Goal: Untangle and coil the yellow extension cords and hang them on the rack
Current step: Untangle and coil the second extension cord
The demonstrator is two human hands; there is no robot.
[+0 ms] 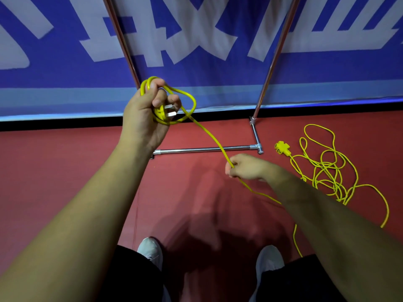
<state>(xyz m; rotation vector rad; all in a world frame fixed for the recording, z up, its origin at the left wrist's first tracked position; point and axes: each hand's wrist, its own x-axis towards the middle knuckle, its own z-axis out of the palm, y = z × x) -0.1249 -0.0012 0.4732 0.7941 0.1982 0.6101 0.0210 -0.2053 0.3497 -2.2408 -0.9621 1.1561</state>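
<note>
My left hand (144, 114) is raised and grips a small coil of yellow extension cord (185, 99) together with its plug, whose metal prongs (171, 110) stick out between my fingers. From the coil the cord runs down to the right into my right hand (244, 166), which pinches it low over the floor. Past that hand the cord passes under my right forearm to a tangled heap of yellow cord (327, 173) on the floor at the right. A yellow multi-socket end (282, 147) lies at the heap's upper left.
A metal rack stands in front of me: its base bar (207, 149) lies on the red floor and two uprights (272, 59) rise against a blue and white banner (196, 40). My two white shoes (150, 251) are at the bottom.
</note>
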